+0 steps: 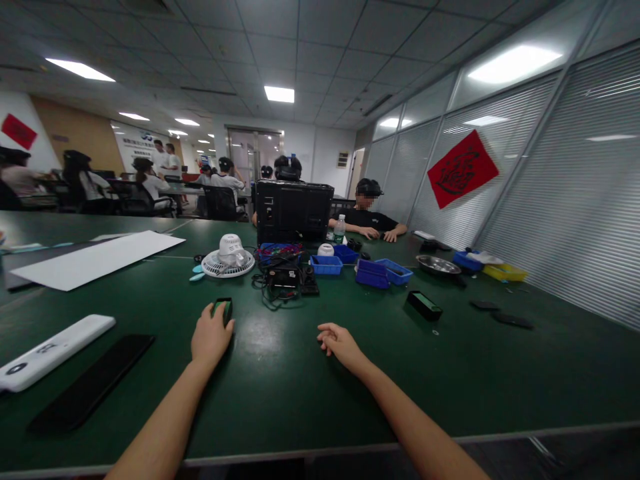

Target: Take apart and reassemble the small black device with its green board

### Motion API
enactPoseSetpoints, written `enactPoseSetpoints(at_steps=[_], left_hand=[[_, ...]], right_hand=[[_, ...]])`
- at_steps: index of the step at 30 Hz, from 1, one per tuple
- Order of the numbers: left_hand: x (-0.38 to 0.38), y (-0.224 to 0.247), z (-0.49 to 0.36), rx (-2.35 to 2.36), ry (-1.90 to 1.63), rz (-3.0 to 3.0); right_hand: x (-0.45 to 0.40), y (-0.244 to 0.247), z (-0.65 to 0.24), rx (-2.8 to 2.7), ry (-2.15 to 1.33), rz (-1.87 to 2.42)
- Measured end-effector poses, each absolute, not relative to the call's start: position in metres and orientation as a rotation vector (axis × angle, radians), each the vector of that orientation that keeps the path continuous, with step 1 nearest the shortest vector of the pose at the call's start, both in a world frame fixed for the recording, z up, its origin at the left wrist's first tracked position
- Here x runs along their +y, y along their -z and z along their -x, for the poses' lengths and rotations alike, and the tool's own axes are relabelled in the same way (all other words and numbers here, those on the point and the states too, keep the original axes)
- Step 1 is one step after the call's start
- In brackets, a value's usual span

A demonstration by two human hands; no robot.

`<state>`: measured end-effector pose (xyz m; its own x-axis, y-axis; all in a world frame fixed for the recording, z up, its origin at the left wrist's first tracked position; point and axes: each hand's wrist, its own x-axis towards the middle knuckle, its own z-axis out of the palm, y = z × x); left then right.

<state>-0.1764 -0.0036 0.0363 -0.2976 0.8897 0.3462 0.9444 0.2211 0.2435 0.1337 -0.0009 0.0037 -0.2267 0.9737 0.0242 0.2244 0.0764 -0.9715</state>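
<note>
My left hand is closed over a small black box with a green inside, on the green table. My palm and fingers hide most of that box. Opposite it, my right hand is over the middle of the table with loosely curled fingers, and nothing shows in it. Farther right lies another open black box with a green inside. A black adapter with tangled cables lies beyond both hands. Left of the cables is a white fan part.
A white long device and a black flat slab lie at the left. A large white sheet is behind them. A monitor, blue bins and a metal bowl stand farther back. A person sits across the table.
</note>
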Motion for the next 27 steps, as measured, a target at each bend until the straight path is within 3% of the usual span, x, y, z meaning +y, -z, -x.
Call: enactPoseSetpoints(at_steps=[18,27], left_hand=[[-0.003,-0.033,0.178,-2.447,0.618,1.647],[-0.007,-0.022,0.127,-2.269,0.679,1.893]], right_hand=[[0.002,-0.001,-0.133,-1.668,-1.177,1.316],[0.0,-0.006,-0.133,-1.707,-1.17,1.315]])
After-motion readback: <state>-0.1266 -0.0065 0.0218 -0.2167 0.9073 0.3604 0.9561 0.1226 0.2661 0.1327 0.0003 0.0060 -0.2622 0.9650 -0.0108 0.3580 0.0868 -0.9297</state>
